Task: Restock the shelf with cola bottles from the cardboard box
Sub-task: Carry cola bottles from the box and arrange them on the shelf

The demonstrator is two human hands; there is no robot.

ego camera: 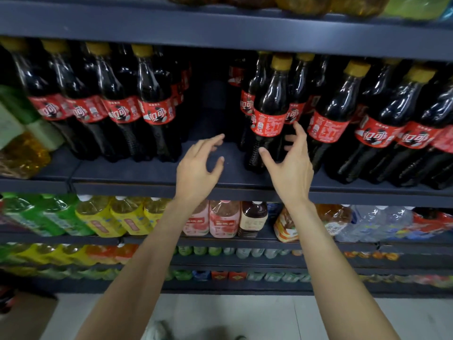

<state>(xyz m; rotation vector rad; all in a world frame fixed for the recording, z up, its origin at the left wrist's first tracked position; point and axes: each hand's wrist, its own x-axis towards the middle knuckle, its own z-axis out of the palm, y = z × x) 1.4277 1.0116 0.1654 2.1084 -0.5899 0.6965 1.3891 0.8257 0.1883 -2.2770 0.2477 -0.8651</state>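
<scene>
Red-labelled cola bottles (157, 104) fill the dark shelf (147, 173) across the middle of the frame, with a bare gap at centre between the left group and the right group. At the gap's right edge stands one bottle (268, 114), its label turned sideways. The right hand (289, 163) is spread around its lower body, thumb on the left and fingers (300, 131) on the right, near the plastic but seemingly not gripping it. The left hand (201, 165) hovers slack and empty over the bare shelf. A cardboard box (24, 312) shows partly at lower left, its contents hidden. My reading: placing is just finishing. Next calls for fetching another bottle from the box to fill the gap.
</scene>
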